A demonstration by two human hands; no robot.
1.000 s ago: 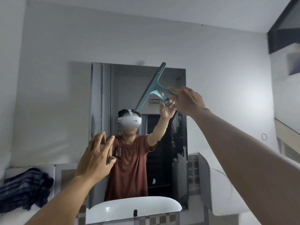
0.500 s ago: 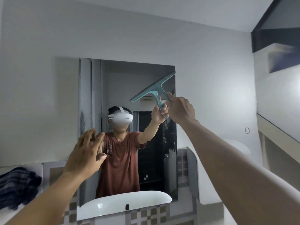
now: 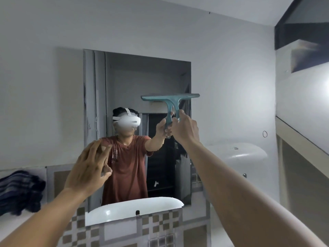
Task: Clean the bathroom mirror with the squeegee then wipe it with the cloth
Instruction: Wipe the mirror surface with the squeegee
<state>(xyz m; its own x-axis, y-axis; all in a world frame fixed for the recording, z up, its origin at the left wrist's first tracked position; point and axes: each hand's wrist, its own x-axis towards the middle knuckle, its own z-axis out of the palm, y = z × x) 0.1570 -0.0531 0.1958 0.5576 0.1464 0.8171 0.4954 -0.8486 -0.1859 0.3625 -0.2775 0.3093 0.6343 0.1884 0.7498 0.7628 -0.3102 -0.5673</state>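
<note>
A rectangular mirror hangs on the white wall. My right hand grips the handle of a teal squeegee, whose blade lies level against the glass at mid height on the mirror's right side. My left hand is raised with fingers spread in front of the mirror's lower left, holding nothing. A dark striped cloth lies crumpled on the ledge at far left.
A white basin sits below the mirror over checkered tiles. A white cistern-like fixture stands to the right. A side wall with a ledge closes in at far right. The mirror reflects a person in a headset.
The squeegee blade has turned from steeply tilted to level and come down the right side of the mirror. My left hand stays raised and spread.
</note>
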